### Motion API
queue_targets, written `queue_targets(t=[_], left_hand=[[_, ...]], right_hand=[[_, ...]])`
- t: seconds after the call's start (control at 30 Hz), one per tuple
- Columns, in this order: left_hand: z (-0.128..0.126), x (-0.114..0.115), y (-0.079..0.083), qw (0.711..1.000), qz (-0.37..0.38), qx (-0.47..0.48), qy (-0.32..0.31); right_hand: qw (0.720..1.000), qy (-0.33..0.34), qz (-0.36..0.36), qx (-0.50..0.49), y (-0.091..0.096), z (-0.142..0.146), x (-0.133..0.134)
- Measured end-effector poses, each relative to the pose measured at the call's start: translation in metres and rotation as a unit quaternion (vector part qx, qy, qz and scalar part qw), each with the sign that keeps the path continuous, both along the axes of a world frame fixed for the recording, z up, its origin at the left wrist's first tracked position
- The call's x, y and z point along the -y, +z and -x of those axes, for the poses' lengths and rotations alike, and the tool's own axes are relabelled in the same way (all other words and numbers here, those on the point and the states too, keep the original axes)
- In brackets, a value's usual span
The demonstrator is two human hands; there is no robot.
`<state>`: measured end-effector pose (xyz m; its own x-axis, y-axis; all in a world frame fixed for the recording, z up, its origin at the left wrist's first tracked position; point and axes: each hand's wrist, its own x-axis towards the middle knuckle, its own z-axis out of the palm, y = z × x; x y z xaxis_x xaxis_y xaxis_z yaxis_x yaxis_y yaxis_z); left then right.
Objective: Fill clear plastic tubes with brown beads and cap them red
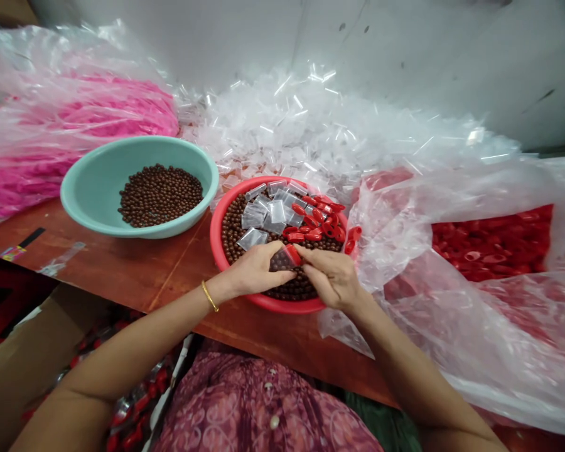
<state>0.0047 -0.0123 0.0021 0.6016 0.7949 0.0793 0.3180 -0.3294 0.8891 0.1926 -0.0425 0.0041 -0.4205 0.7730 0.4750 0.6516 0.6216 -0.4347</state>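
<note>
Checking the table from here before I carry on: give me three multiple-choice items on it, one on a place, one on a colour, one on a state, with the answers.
1. Where do the small clear bags lie?
A) On the brown balls in the red basin
B) On the floor
C) Under the table

2. What colour is the other basin, which holds brown balls?
A) Pink
B) Yellow
C) Teal

3. What are the left hand and right hand doing?
A) Resting flat on the table
B) Pinching one small clear bag together over the red basin
C) Lifting the other basin

Answers:
1 A: the bags show on top of the balls, inside the red rim.
2 C: its wall is plainly teal.
3 B: fingers of both hands meet on that bag.
</note>
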Motion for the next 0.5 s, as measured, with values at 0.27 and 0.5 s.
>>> queue_targets(t=[0.27, 0.5], left_hand=[[-0.001, 0.005, 0.006, 0.997, -0.010, -0.068, -0.018], [-0.003, 0.008, 0.008, 0.969, -0.094, -0.229, -0.019]], right_hand=[[0.936, -0.054, 0.228, -0.264, 0.001, 0.045, -0.029], [0.963, 0.006, 0.217, -0.160, 0.001, 0.051, -0.026]])
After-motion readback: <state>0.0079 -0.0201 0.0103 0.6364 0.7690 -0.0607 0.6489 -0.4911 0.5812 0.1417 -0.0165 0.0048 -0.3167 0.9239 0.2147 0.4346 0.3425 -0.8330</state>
